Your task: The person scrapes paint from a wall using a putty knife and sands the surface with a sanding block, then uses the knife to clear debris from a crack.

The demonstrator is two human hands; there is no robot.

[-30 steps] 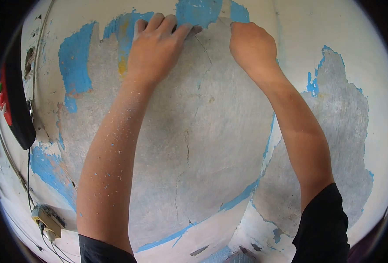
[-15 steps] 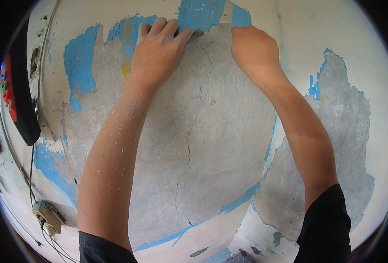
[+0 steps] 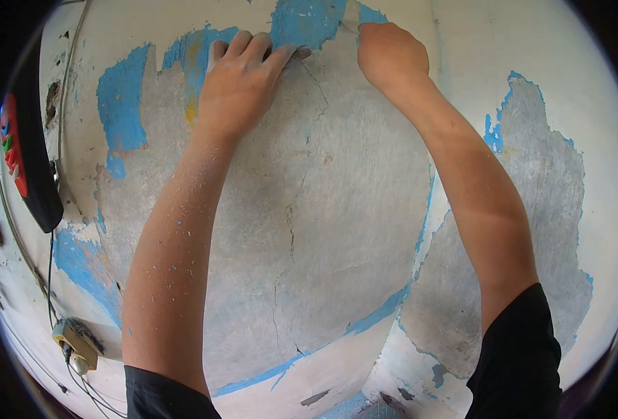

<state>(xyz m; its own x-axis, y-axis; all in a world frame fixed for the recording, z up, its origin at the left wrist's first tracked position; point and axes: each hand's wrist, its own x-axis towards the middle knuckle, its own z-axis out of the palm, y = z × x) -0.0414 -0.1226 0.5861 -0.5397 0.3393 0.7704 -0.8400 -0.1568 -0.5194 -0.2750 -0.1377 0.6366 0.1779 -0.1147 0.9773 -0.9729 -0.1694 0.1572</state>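
Peeling blue-and-white paint on a cracked grey plaster wall (image 3: pixel 323 209)

The brittle paint layer (image 3: pixel 309 21) lies high on the wall; best taken at its lifted edge; left hand (image 3: pixel 242 77) is pressed flat, fingers together; right hand (image 3: pixel 389 56) is clenched, on what cannot be told.

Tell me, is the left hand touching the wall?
Touching. The head view shows the left hand lying flat against the wall, fingertips pressed at the edge of the blue paint.

wall (image 3: pixel 337 209): bare grey plaster, matt, cracked | paint (image 3: pixel 120 105): blue, flaking
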